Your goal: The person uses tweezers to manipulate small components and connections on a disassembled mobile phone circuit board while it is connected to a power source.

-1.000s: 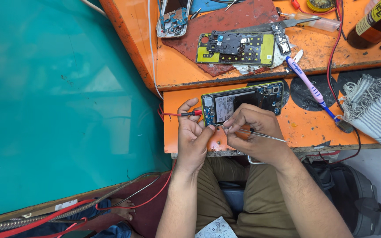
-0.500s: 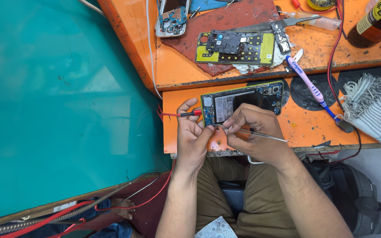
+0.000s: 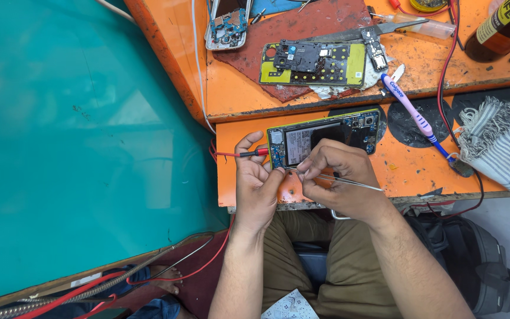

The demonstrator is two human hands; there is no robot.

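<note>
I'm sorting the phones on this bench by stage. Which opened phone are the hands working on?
The opened phone on the lower orange shelf, right at both hands; the yellow-backed one and the small one lie farther up, untouched.

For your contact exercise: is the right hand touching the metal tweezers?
Touching. The head view shows the right hand with its fingers pinched around the metal tweezers, whose rear end sticks out past the hand.

My orange desk (image 3: pixel 408 171) has two levels. On the near one lie the opened phone (image 3: pixel 326 137), black round pads (image 3: pixel 411 127) and a striped cloth (image 3: pixel 503 142) at right. On the far one sit a dark red mat (image 3: pixel 320 20), a yellow phone frame (image 3: pixel 314 62), another opened phone (image 3: pixel 228 23), a brown bottle (image 3: pixel 503 26) and a toothbrush (image 3: pixel 411 112) reaching down.
</note>
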